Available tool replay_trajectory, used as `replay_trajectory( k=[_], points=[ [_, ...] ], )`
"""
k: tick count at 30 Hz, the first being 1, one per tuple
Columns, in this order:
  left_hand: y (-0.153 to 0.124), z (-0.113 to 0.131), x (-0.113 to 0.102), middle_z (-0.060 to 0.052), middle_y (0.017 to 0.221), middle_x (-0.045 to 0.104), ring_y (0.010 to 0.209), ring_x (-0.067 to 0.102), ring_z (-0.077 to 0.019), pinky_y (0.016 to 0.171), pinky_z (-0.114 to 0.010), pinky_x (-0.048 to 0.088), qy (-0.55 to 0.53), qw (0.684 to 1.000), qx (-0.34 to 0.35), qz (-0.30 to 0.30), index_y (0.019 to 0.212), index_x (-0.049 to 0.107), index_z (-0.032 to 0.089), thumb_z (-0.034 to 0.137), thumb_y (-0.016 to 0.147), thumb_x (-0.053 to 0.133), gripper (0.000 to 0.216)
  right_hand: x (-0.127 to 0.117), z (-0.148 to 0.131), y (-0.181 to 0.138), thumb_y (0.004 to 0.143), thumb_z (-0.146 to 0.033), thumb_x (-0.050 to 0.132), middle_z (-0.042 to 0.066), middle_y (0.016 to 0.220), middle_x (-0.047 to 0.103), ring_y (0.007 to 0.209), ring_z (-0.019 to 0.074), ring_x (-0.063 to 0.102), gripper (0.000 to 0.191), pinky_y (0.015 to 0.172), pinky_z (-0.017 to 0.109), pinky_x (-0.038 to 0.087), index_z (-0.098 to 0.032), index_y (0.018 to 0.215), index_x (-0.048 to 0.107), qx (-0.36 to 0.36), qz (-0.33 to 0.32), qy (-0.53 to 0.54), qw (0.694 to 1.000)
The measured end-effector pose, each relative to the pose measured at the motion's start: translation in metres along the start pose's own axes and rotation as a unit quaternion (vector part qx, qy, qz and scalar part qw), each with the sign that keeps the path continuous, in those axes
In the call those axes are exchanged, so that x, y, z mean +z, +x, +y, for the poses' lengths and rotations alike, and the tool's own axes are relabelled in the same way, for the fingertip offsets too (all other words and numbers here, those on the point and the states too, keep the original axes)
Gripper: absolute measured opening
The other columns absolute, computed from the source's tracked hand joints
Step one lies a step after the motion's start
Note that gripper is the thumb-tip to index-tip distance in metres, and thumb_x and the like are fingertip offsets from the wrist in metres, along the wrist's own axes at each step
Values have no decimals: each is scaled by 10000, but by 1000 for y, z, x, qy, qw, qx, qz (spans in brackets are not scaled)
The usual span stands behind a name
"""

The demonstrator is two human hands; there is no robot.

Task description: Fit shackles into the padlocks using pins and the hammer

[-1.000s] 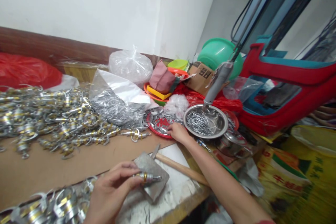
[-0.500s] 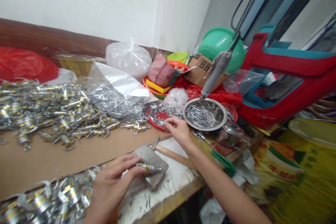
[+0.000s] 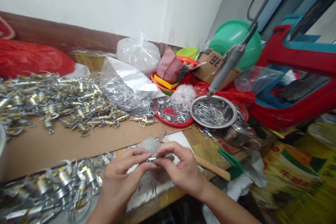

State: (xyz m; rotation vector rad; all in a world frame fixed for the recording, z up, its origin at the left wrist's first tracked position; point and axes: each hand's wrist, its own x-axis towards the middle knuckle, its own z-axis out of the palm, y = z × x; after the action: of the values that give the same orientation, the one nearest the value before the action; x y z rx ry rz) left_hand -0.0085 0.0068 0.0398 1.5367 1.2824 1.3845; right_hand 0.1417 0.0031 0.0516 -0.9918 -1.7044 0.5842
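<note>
My left hand (image 3: pixel 127 176) is closed, its thumb and fingers pinching a small silver metal fitting (image 3: pixel 151 159). At the fitting's other end my right hand (image 3: pixel 181 168) is closed too, thumb and forefinger pressed together there. Fingers cover most of the piece, and anything smaller between the right fingertips is hidden. Just behind the hands lies a grey metal block (image 3: pixel 148 142), partly covered. A hammer (image 3: pixel 214 168) with a wooden handle rests beside it, its middle hidden by my right hand. Similar silver-and-yellow fittings (image 3: pixel 63 182) with hooks are heaped next to my left hand.
A larger heap of fittings (image 3: pixel 52 101) covers the back left. A red tray (image 3: pixel 181 124) of small parts and a steel bowl (image 3: pixel 231 112) of pins stand behind my right hand. A grey power screwdriver (image 3: pixel 228 66) hangs over the bowl. A red-and-blue plastic chair (image 3: pixel 291 112) stands right.
My right hand has come back from the edge of the red tray to meet my left hand at the fitting. The view has shifted slightly, so the table's contents appear farther right.
</note>
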Motion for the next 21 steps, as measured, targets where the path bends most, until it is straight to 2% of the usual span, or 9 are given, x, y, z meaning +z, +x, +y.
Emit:
replay_trajectory(
  k=[3,5,7,9,11,14,17,19,21],
  points=[
    [1,1,-4,-9,702,708,693,639,-192,663,-256,497,-23,999,-42,-19,573,744,304,208,561,708,103,-3,0,-7,746,-132,602,16,786,661,715,125,639,222,680,224,521,-192,953,549,-32,-11,-8,999],
    [1,2,-6,-11,699,706,704,641,-190,635,-238,501,-55,995,-83,-18,544,738,294,214,546,717,83,-6,2,-12,758,-144,608,50,882,657,802,145,634,311,724,251,525,-195,1049,513,-107,-24,-50,993],
    [2,4,-8,-18,685,706,711,641,-194,620,-232,504,-75,992,-100,-23,523,731,278,220,536,722,60,-10,6,-15,783,-109,569,77,937,647,872,158,618,296,745,267,525,-195,1063,526,-207,-38,-112,971],
    [3,7,-9,-27,675,707,719,642,-201,637,-240,505,-55,995,-79,-34,516,727,267,232,535,728,40,-13,10,-16,817,-71,491,95,938,652,930,169,603,254,773,282,521,-175,1039,557,-285,-52,-160,944],
    [4,10,-10,-33,681,708,717,645,-206,669,-255,500,-3,999,-31,-36,518,726,266,245,552,727,39,-16,11,-14,831,-78,463,115,933,657,982,187,584,221,804,302,514,-142,1009,577,-322,-63,-184,926],
    [4,13,-11,-43,683,706,660,653,-204,643,-259,496,64,995,67,-33,545,731,261,238,574,719,38,-19,11,-10,837,-92,459,124,913,663,987,190,585,187,803,304,518,-130,964,591,-338,-68,-187,920],
    [2,14,-14,-57,734,716,643,663,-201,613,-248,496,94,985,143,-37,601,741,259,209,603,698,66,-20,10,-8,832,-82,458,123,888,665,938,181,606,185,771,300,527,-138,930,605,-326,-60,-177,927],
    [2,14,-15,-62,804,726,683,673,-209,643,-250,500,96,980,164,-55,643,746,266,199,627,679,95,-19,8,-10,817,-53,457,128,897,663,907,176,615,213,752,293,530,-135,929,619,-298,-55,-159,940],
    [2,15,-16,-59,820,734,706,677,-214,664,-251,505,82,980,156,-89,652,744,265,207,649,663,99,-17,6,-13,804,-27,456,124,917,660,877,164,623,250,733,272,531,-140,931,639,-255,-52,-129,957]
  ],
)
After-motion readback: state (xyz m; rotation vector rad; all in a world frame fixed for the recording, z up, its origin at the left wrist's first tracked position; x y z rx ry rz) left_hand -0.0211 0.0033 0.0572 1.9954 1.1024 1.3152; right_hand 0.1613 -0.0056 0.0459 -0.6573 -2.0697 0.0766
